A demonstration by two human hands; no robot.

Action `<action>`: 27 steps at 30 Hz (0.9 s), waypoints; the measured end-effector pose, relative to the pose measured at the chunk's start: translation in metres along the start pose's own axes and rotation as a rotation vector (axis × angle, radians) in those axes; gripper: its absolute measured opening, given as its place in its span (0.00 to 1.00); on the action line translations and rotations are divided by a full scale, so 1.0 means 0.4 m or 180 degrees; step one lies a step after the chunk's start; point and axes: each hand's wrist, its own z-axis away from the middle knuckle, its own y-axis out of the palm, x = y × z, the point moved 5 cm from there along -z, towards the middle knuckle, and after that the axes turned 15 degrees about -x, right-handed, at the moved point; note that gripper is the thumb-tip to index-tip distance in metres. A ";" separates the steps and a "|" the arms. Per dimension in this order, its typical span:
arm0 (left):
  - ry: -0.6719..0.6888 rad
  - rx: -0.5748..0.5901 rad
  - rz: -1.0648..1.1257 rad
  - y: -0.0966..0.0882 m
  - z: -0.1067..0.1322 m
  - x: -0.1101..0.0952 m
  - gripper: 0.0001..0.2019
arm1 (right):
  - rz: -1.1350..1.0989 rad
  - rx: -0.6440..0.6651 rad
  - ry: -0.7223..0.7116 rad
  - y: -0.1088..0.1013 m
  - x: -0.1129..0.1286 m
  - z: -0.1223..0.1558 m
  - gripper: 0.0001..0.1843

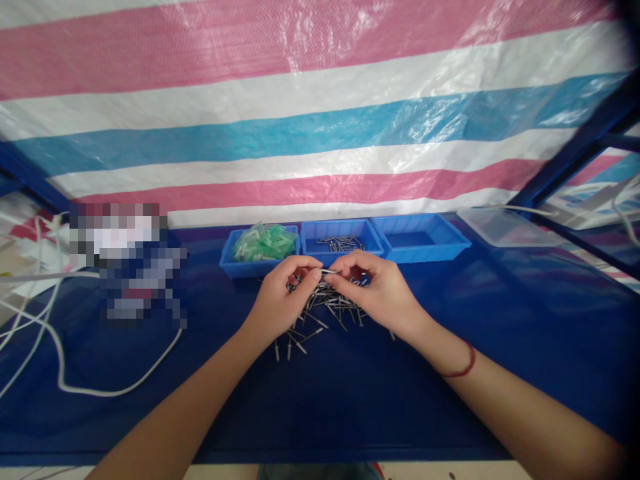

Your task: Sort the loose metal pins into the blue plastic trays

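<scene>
A single blind rivet (328, 271) lies level between my two hands, above a loose pile of rivets (340, 303) on the blue table. My left hand (285, 290) pinches one end of it between thumb and forefinger. The other end is in the pinched fingertips of my right hand (377, 290). Part of the pile is hidden behind the hands. Several stray rivets (289, 351) lie nearer to me, by my left wrist. Just beyond the hands, the middle blue bin (309, 230) holds more rivets (345, 243).
The left blue bin (235, 268) is heaped with green and clear plastic pieces (265, 241). A right blue bin (425, 253) and a clear plastic lid (510, 227) stand beyond. White cables (95, 393) loop across the table's left side. Striped sheeting (300, 140) hangs behind.
</scene>
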 end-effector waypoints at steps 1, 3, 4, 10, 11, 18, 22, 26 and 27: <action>-0.0006 0.0007 -0.0024 0.000 -0.001 0.002 0.08 | -0.0016 -0.0035 -0.0020 -0.003 0.002 -0.001 0.05; -0.0014 0.0057 -0.0067 0.001 -0.002 0.006 0.08 | -0.0014 -0.0041 -0.0131 -0.007 0.010 -0.001 0.06; -0.0011 0.0098 -0.0084 0.003 -0.002 0.007 0.08 | 0.0010 -0.0013 -0.0227 -0.009 0.017 -0.001 0.06; 0.0013 0.0288 -0.0159 0.009 0.001 0.002 0.13 | 0.0383 0.0155 -0.1258 -0.015 0.067 0.006 0.09; 0.0001 0.0305 -0.0187 0.010 0.001 0.000 0.14 | 0.0405 0.0123 -0.1372 -0.016 0.072 0.006 0.08; 0.0029 0.0221 -0.0238 0.008 -0.003 -0.005 0.14 | 0.0464 -0.0162 -0.1323 -0.016 0.063 -0.012 0.03; 0.0162 0.0226 -0.0223 0.005 -0.002 -0.010 0.13 | 0.0383 -0.0052 -0.1286 -0.003 0.061 -0.007 0.04; 0.0208 0.0234 -0.0215 0.007 0.001 -0.006 0.13 | 0.0345 -0.0030 -0.1356 0.007 0.075 0.000 0.04; 0.0188 0.0197 -0.0176 0.008 0.001 -0.004 0.12 | 0.0373 -0.0058 -0.1397 0.008 0.078 -0.001 0.04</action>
